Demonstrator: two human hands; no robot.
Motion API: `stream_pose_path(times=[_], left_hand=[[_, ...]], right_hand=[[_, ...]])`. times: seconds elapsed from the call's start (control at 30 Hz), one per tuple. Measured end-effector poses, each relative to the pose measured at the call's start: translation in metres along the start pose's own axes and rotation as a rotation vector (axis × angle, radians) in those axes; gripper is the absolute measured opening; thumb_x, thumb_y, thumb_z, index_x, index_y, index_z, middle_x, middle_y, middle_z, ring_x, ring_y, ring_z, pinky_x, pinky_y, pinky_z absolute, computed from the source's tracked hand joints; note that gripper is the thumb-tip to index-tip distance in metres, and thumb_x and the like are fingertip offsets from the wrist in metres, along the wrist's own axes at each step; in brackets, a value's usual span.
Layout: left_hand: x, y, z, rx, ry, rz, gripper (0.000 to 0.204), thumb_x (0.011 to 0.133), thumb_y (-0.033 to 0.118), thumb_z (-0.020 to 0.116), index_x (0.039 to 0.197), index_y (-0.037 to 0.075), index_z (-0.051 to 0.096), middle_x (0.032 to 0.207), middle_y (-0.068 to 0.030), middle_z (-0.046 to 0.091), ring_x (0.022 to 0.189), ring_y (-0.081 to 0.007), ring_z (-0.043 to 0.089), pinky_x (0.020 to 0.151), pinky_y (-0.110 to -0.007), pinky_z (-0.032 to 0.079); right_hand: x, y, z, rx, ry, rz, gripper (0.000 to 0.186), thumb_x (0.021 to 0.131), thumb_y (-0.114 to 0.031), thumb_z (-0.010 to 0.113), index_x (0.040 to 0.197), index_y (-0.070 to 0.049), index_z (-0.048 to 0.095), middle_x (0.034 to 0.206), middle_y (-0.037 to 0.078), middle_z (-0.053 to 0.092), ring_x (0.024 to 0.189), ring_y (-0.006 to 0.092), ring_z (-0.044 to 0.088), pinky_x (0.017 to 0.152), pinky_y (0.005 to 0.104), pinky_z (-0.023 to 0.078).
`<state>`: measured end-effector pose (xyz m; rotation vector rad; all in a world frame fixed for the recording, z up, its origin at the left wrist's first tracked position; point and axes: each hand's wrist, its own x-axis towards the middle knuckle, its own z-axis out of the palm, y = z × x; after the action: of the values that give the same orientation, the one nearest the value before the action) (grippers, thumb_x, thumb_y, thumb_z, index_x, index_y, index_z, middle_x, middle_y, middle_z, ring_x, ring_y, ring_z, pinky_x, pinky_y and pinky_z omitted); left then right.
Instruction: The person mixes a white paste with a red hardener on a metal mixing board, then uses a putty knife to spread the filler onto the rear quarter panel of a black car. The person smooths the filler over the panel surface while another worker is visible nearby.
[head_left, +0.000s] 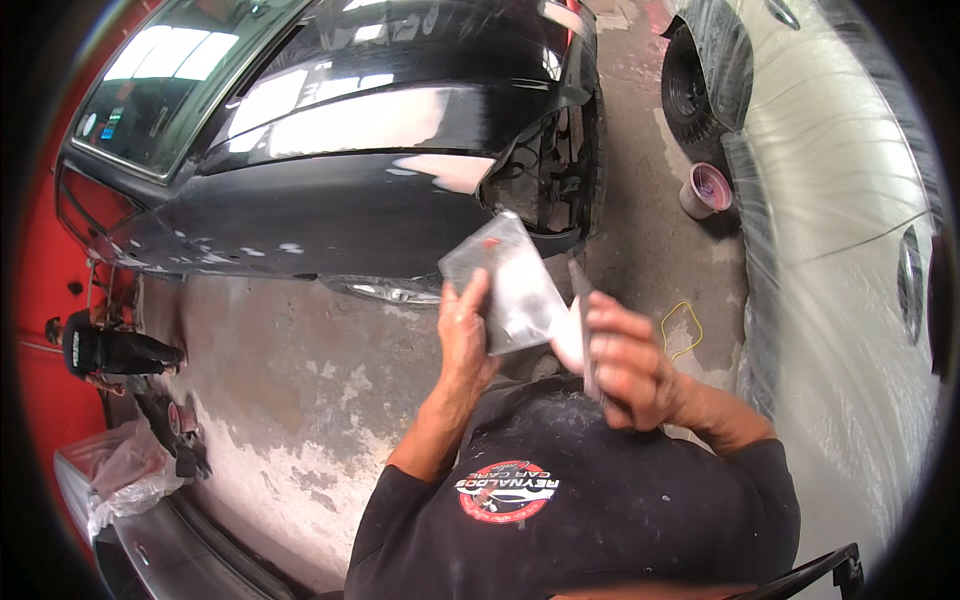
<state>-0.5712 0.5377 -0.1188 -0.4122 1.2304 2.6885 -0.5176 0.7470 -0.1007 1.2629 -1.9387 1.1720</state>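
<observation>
- nearest to us, our black shirt (590, 500) fills the lower middle, with a round red and white badge on the chest
- our left hand (466, 335) comes up from the shirt and grips a flat grey board (505, 285) by its lower left edge, thumb on the face and fingers behind it; the board sits tilted in front of our chest
- our right hand (625, 365) is closed around a thin dark spreader (583, 320), which stands nearly upright just beside the right edge of the board; it is blurred, so we cannot tell whether the blade touches the board
- under the hands lies a worn, patchy concrete floor (290, 400), with a loop of yellow wire (683, 328) near our right hand
- at the lower left sits crumpled clear plastic (120, 470)
- further off, a black car (330, 150) spans the top, its rear panel dotted with pale spots
- at the right stands a car wrapped in clear sheeting (840, 230), with a small pink-lidded tub (707, 190) on the floor between the two cars
</observation>
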Motion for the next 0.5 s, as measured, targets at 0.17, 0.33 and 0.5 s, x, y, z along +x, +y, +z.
stream_pose_path(times=[0.17,0.33,0.5], left_hand=[[-0.019,-0.002,-0.003,0.041,-0.015,-0.163,0.034,0.097,0.012,0.058,0.129,0.002,0.049,0.118,-0.0126,0.064,0.105,-0.0226,0.066,0.090,-0.038,0.057],[-0.017,-0.011,-0.012,0.080,-0.060,-0.055,0.033,0.099,0.010,0.055,0.131,0.001,0.050,0.121,-0.0110,0.064,0.107,-0.0188,0.065,0.094,-0.034,0.053],[-0.007,-0.028,-0.016,0.279,-0.124,0.118,0.033,0.100,0.009,0.054,0.132,0.000,0.055,0.124,-0.0069,0.063,0.108,-0.0130,0.061,0.097,-0.029,0.047]], right_hand=[[-0.017,0.028,0.005,-0.361,-0.410,0.333,0.059,0.069,0.011,0.061,0.127,0.002,0.055,0.123,0.016,0.057,0.117,0.0385,0.055,0.103,0.0453,0.047],[-0.005,0.039,-0.034,-0.267,-0.320,0.412,0.065,0.063,0.005,0.065,0.126,-0.007,0.062,0.119,0.008,0.064,0.113,0.0316,0.057,0.105,0.0436,0.043],[0.042,0.035,-0.043,-0.147,-0.589,0.301,0.067,0.056,-0.007,0.073,0.123,-0.011,0.065,0.119,0.005,0.065,0.113,0.0295,0.057,0.100,0.0450,0.043]])
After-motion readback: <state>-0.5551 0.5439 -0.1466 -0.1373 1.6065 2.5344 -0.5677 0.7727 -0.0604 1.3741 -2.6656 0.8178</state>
